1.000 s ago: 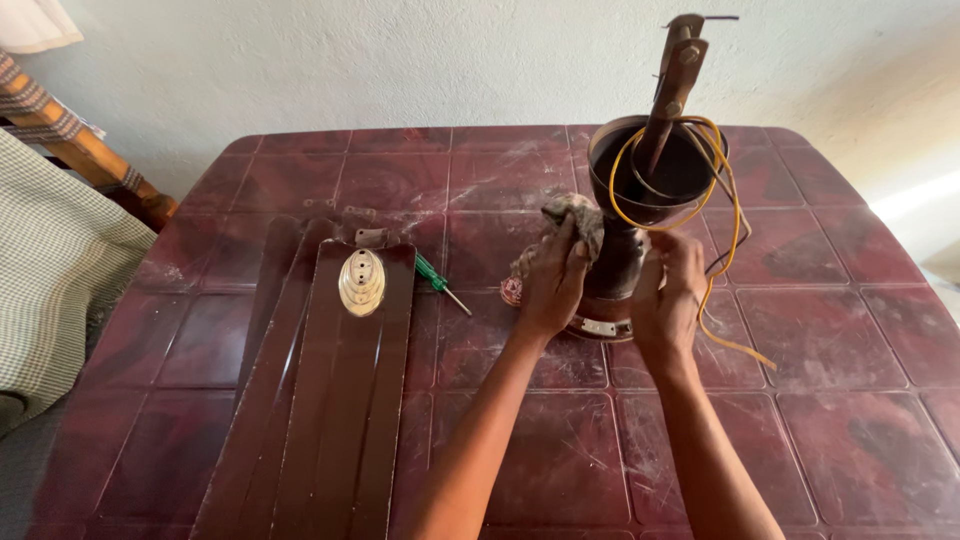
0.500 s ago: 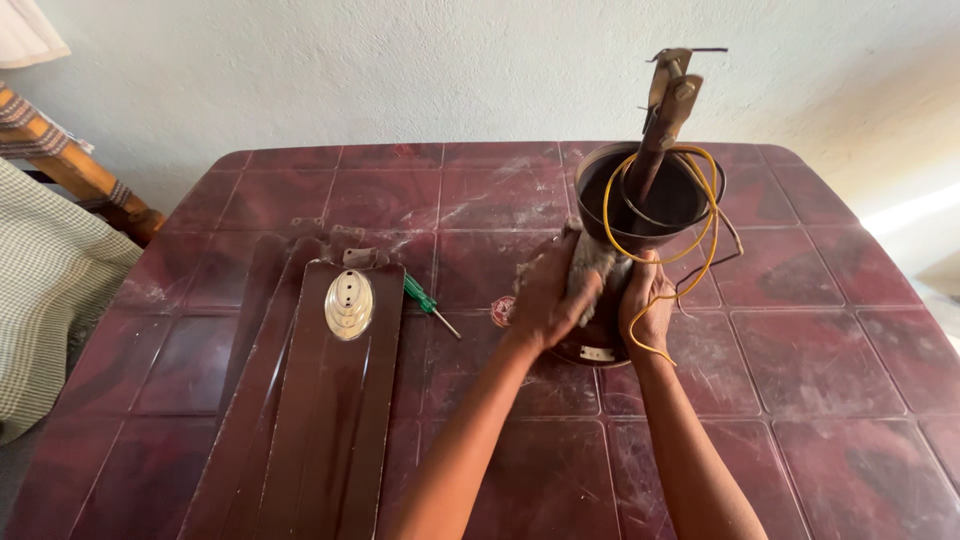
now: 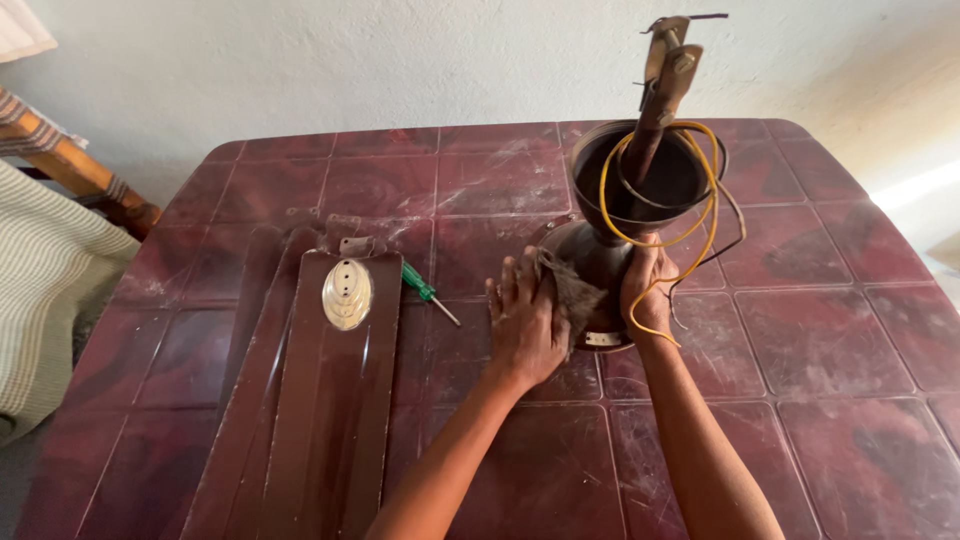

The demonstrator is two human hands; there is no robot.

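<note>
L hand [image 3: 525,322] fingers press frayed grey rag [image 3: 572,293] on glossy brown fan motor [image 3: 592,262], R hand [image 3: 646,290] fingers grip it

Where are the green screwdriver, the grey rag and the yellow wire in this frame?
green screwdriver [image 3: 416,281]: head view, on its green handle.
grey rag [image 3: 572,298]: head view, on the bunched cloth under the left hand, against the fan motor.
yellow wire [image 3: 712,205]: head view, on the loop's right side beside the dark cup.
</note>
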